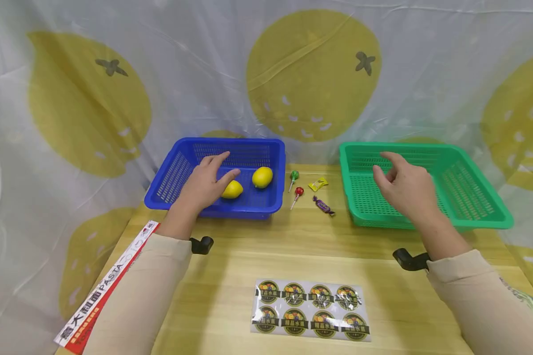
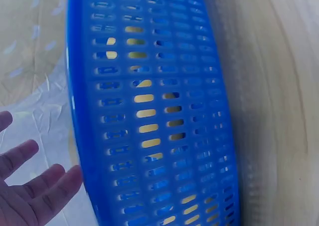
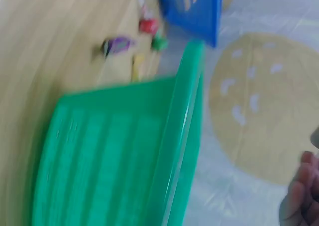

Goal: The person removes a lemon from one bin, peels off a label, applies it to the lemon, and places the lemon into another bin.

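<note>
My left hand (image 1: 206, 182) hovers over the blue basket (image 1: 275, 148), fingers extended and thumb spread, holding nothing. Two yellow lemons lie in that basket: one lemon (image 1: 262, 177) in full sight, another lemon (image 1: 233, 190) partly hidden behind the thumb. In the left wrist view, loosely spread fingers (image 2: 55, 191) show beside the rim of the slotted basket wall (image 2: 149, 111). Over the green basket (image 1: 351, 197) is my right hand (image 1: 408, 190), relaxed, with thumb and forefinger apart and nothing between them. The right wrist view is blurred; some fingertips (image 3: 299, 196) appear beyond the green rim.
Between the baskets lie a green lollipop (image 1: 294, 175), a red lollipop (image 1: 299, 191), a yellow wrapped candy (image 1: 318, 184) and a purple wrapped candy (image 1: 323, 205). A sheet of round stickers (image 1: 311, 309) is in front. A pasta box (image 1: 108, 286) lies left, partly under the left sleeve.
</note>
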`<move>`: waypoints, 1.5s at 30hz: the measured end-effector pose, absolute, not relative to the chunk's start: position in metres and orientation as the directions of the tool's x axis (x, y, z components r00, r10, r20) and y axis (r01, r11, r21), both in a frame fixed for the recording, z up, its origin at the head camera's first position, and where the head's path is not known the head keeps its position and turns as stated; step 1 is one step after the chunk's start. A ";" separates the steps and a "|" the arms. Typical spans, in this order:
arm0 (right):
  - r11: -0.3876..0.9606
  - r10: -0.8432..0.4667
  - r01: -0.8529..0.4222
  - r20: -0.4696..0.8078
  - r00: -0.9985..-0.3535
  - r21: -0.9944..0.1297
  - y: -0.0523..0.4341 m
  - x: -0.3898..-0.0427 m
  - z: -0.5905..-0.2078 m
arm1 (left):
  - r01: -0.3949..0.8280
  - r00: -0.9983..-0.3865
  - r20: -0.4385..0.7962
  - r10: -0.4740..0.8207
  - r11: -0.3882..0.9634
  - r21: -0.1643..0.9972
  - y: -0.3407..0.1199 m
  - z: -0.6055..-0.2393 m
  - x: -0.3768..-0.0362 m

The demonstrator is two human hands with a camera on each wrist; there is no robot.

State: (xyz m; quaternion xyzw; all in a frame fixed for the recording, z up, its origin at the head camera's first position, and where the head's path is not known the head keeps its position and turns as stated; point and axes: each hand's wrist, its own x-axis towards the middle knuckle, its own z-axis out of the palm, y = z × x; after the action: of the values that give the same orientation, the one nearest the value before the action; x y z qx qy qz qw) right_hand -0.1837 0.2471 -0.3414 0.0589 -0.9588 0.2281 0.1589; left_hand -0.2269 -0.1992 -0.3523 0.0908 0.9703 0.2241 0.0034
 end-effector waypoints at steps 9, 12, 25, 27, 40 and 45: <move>0.693 -0.005 -0.260 0.356 -0.934 -0.672 0.200 -0.173 -0.342 | 0.153 -0.987 0.044 0.152 0.841 0.519 -0.203 -0.349 -0.237; 0.612 -0.032 -0.254 0.297 -0.954 -0.749 0.186 -0.172 -0.345 | 0.138 -0.988 0.020 0.151 0.836 0.531 -0.205 -0.351 -0.240; 0.447 -0.162 -0.197 0.137 -0.977 -0.873 0.124 -0.178 -0.377 | 0.042 -0.984 -0.119 0.135 0.814 0.579 -0.203 -0.370 -0.254; 0.463 -0.195 -0.181 0.100 -0.976 -0.868 0.115 -0.181 -0.383 | 0.032 -0.980 -0.140 0.140 0.810 0.586 -0.203 -0.374 -0.256; 0.475 -0.270 -0.093 -0.044 -0.962 -0.875 0.077 -0.198 -0.412 | -0.009 -0.949 -0.257 0.183 0.798 0.602 -0.201 -0.390 -0.273; 0.487 -0.274 -0.061 -0.086 -0.958 -0.871 0.073 -0.197 -0.417 | -0.016 -0.936 -0.290 0.198 0.801 0.598 -0.203 -0.396 -0.276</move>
State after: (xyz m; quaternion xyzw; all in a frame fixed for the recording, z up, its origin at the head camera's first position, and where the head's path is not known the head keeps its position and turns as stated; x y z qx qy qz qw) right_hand -0.1971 0.0727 -0.4166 0.0977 -0.8556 0.4970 -0.1071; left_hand -0.2756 -0.2025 -0.3958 0.0488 0.9334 0.3112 0.1719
